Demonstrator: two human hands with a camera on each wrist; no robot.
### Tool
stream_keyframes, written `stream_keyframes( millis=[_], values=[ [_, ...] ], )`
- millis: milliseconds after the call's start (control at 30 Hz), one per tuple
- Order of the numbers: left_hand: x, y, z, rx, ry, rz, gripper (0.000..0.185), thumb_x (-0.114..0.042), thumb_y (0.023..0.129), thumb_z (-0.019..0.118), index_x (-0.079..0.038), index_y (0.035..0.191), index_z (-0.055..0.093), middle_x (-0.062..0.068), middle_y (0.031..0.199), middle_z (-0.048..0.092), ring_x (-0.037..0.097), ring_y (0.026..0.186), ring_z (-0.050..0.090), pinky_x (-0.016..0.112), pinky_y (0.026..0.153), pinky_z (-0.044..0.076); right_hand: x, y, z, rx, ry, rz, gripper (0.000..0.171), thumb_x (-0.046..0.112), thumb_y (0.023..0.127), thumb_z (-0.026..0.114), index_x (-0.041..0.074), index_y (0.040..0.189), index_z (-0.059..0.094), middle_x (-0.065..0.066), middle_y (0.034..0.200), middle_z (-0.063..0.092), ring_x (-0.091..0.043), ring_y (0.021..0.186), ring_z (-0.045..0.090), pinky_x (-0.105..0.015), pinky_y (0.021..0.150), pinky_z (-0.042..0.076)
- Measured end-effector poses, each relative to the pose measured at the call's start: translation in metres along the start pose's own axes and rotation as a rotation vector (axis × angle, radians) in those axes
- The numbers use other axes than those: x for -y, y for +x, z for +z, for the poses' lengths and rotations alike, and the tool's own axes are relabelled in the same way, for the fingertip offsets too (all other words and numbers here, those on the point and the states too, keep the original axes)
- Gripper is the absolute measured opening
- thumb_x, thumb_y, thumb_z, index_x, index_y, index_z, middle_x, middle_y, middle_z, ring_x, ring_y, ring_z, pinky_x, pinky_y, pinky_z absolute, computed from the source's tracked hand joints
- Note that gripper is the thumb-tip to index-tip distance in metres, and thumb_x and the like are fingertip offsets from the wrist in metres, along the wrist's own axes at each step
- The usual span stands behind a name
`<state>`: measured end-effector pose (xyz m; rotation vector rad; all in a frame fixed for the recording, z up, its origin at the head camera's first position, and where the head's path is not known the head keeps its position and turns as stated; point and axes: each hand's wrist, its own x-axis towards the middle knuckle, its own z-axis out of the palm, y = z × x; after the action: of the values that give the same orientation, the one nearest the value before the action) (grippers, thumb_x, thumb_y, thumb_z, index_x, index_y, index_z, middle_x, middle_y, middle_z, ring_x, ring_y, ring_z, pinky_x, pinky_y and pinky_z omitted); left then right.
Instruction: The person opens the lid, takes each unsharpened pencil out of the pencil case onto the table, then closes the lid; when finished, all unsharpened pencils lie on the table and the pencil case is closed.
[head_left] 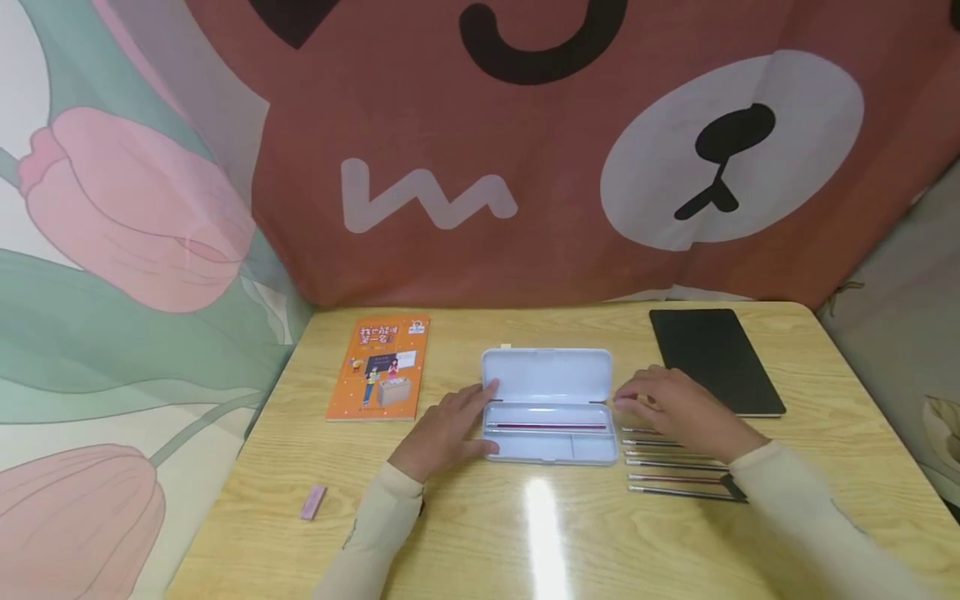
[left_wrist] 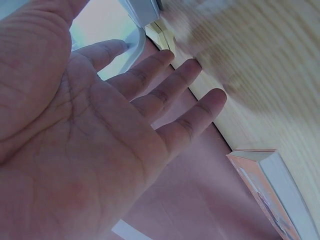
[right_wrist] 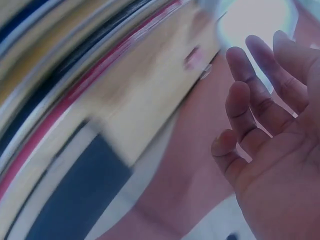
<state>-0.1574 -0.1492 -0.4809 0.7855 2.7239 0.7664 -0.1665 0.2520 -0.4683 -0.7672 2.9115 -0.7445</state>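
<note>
A white pencil case (head_left: 551, 450) stands with its lid (head_left: 546, 375) raised, a red-striped pencil (head_left: 547, 426) and maybe another lying along its upper compartment. At its left end my left hand (head_left: 448, 429) rests, thumb at the lower tray and index finger at the lid. That hand's other fingers (left_wrist: 175, 82) stretch out loosely in the left wrist view. Just right of the case hovers my right hand (head_left: 671, 404), fingers (right_wrist: 252, 107) loosely bent with nothing seen between them. Beneath it several pencils (head_left: 660, 478) lie side by side, partly covered by hand and sleeve.
An orange book (head_left: 382, 375) lies at the back left of the wooden table (head_left: 480, 533). Behind the right hand is a black notebook (head_left: 712, 350). A small pink eraser (head_left: 313, 502) sits at the front left. Printed cloth (head_left: 450, 275) hangs beyond the table's back edge.
</note>
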Motion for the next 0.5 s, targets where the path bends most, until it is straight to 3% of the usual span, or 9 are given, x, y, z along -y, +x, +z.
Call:
stream_keyframes(
  millis=[233,500],
  values=[
    [0.000,0.001,0.002,0.007,0.003,-0.001,0.096,-0.030,0.098,0.085,-0.008,0.174,0.032,0.023,0.171,0.045,0.048,0.150,0.051,0.070,0.122,0.043,0.030,0.030,0.024,0.016,-0.028,-0.170,0.012,0.023,0.102,0.082,0.020,0.112,0.086,0.015,0.104,0.077,-0.011,0.102,0.068,-0.046,0.097,0.059],
    [-0.001,0.001,0.002,-0.006,0.001,0.000,0.094,-0.028,0.098,0.086,-0.007,0.173,0.034,0.025,0.170,0.046,0.049,0.149,0.052,0.070,0.122,0.043,0.041,0.047,0.056,-0.014,-0.059,-0.364,0.012,0.010,0.094,0.088,0.017,0.104,0.087,0.011,0.092,0.076,-0.012,0.090,0.063,-0.037,0.085,0.054]
  ],
)
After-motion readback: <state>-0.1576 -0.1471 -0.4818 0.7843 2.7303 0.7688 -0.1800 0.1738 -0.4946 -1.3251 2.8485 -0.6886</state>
